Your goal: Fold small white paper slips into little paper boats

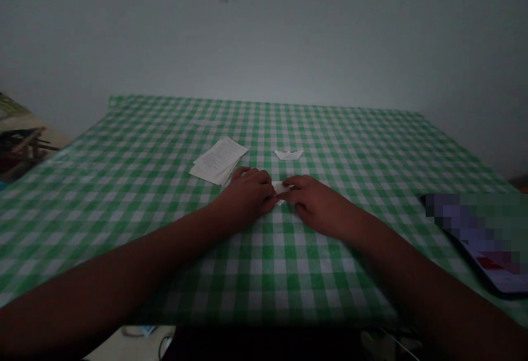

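Observation:
Between my two hands, low over the table, is a small folded piece of white paper (280, 188), mostly hidden by fingers. My left hand (249, 193) has its fingers bent and closed at the paper's left side. From the right, my right hand (315, 201) grips the paper's other side with thumb and fingertips. Just beyond the hands, a white folded paper boat (289, 155) rests on the cloth. A stack of printed paper sheets (220, 158) lies to the left, close to my left hand's knuckles.
A green and white checked cloth (280, 278) covers the table, which meets a pale wall (264, 42) at the back. At the right edge lies a dark-rimmed device with a screen (490, 245), partly blurred. Wooden furniture (27, 146) stands beyond the table's left side.

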The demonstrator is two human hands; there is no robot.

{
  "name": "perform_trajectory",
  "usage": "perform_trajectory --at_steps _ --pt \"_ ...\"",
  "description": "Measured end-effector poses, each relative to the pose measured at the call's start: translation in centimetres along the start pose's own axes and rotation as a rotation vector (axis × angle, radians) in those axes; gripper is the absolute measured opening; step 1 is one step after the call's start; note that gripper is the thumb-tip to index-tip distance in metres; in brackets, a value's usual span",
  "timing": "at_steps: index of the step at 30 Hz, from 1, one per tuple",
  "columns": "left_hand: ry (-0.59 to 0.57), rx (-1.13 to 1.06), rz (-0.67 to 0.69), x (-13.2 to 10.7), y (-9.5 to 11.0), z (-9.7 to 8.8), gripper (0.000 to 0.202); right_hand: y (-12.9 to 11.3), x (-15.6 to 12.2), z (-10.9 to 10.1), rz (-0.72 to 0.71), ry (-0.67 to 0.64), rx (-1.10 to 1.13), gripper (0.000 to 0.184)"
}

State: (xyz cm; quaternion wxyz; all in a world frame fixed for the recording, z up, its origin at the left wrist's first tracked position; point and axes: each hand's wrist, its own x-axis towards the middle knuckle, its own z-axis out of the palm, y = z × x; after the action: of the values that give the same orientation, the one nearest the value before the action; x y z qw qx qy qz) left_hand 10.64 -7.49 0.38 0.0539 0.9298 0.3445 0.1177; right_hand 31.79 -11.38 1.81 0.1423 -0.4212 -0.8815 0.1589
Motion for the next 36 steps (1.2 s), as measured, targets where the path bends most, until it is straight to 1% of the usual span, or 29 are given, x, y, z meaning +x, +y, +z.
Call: perform_trajectory --at_steps 4,6,11,16,19,21,25,27,29,32,36 --pt "0.007 -0.033 -0.022 0.1 -0.2 0.1 0.016 0.2 -0.2 -0.6 -0.049 -0.024 0.028 0.048" --pt "0.008 -0.048 -0.039 0.1 -0.2 0.2 0.015 0.2 -0.3 -0.8 -0.066 -0.034 0.007 0.048" --pt "0.007 -0.114 -0.075 0.2 -0.3 0.3 0.012 -0.2 -0.4 -0.5 -0.073 -0.064 -0.062 0.046" --pt "0.007 -0.231 -0.129 0.5 -0.9 0.3 0.011 -0.3 -0.5 -0.3 -0.118 -0.019 -0.047 0.043" --pt "-0.013 -0.25 -0.162 0.8 -1.3 0.1 0.01 -0.2 -0.5 -0.3 -0.124 -0.053 -0.061 0.041" --pt "-0.021 -0.244 -0.161 0.9 -1.6 0.1 0.01 -0.2 -0.4 -0.4 -0.12 -0.077 -0.071 0.042" --pt "-0.031 -0.243 -0.099 1.0 -2.7 -0.1 0.011 -0.3 -0.5 -0.6 -0.117 -0.088 -0.064 0.041" --pt "-0.053 -0.246 -0.026 1.0 -3.5 -0.2 0.013 -0.6 -0.5 -0.6 -0.094 -0.089 -0.056 0.041" --pt "-0.064 -0.243 0.02 1.1 -4.2 -0.3 0.013 -0.8 -0.6 -0.7 -0.071 -0.088 -0.054 0.042" --pt "-0.075 -0.27 0.095 1.2 -5.0 -0.6 0.015 -1.2 -0.6 -0.7 -0.074 -0.086 -0.061 0.044" --pt "-0.116 -0.262 0.155 0.8 -5.1 -1.4 0.028 -1.5 -0.5 -0.7 -0.085 -0.086 -0.063 0.042"
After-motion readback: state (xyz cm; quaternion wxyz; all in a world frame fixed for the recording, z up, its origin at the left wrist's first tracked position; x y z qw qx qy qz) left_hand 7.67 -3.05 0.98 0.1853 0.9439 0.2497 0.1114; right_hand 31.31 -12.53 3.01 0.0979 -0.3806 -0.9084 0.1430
